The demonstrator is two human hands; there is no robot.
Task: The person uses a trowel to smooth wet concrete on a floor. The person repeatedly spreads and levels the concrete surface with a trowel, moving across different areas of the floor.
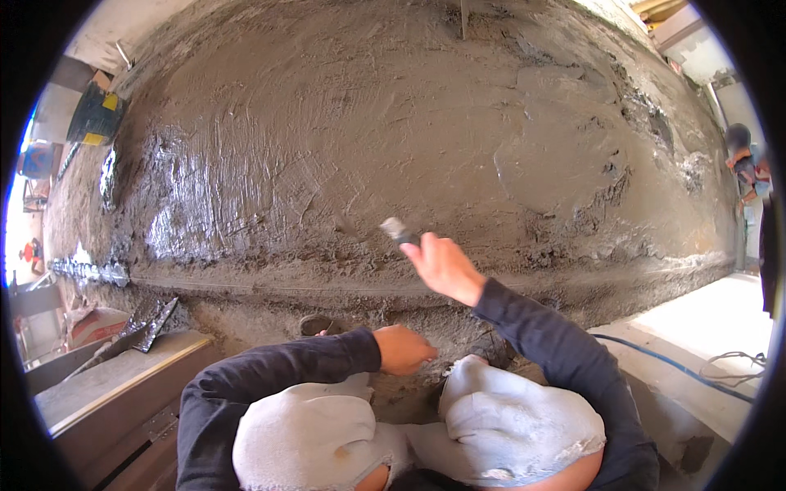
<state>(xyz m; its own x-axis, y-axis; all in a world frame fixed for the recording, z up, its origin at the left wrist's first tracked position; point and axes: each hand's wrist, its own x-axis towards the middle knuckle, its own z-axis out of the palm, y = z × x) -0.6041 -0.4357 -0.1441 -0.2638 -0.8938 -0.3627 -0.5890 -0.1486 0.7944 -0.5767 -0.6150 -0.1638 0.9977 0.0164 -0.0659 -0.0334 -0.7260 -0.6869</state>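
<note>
My right hand (pixel 444 266) reaches out over a broad bed of wet grey-brown mortar (pixel 368 147). It grips a small tool by its dark handle; the pale flat head (pixel 393 226) points up and left, like a brush, but is slightly blurred. The head hangs over the mortar near its front edge, and I cannot tell whether it touches. My left hand (pixel 404 349) is closer to me, between my knees, with its fingers curled together. Whatever it may hold is hidden.
A thin string (pixel 221 286) runs along the mortar's near edge. At left are a dark bucket (pixel 97 114) with yellow patches, a mortar-smeared tool (pixel 155 325) and a wooden ledge (pixel 123 380). A blue cable (pixel 671 367) crosses the pale floor at right. Another person (pixel 747 168) is at far right.
</note>
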